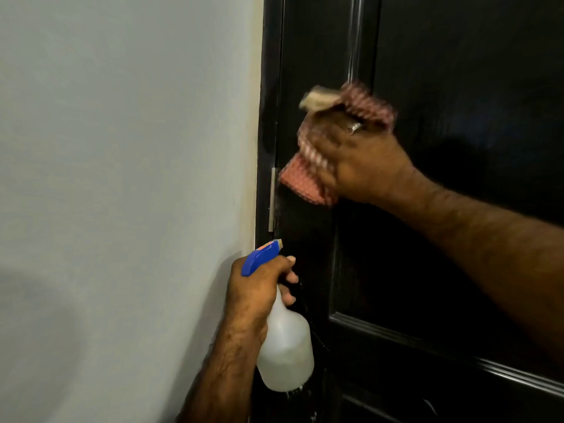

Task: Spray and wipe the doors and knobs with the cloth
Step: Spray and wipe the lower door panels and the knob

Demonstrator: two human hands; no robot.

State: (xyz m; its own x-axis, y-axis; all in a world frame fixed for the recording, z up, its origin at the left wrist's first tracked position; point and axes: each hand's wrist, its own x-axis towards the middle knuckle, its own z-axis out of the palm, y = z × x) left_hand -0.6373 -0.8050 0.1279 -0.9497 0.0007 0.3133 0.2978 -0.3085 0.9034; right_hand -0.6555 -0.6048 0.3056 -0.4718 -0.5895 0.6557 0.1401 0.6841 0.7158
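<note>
A glossy black panelled door (457,87) fills the right half of the view. My right hand (363,160) grips a bunched red-and-white checked cloth (308,175) and presses it against the door's left stile, near the hinge side. The cloth is blurred. Lower down, my left hand (259,288) grips the neck of a translucent white spray bottle (287,352) with a blue trigger head (262,254); its nozzle points up and right toward the door. No knob is in view.
A pale grey wall (122,178) covers the left half. The black door frame (268,87) runs down beside it, with a silver hinge (272,199) at mid height. Raised panel moulding (427,340) crosses the door below my right arm.
</note>
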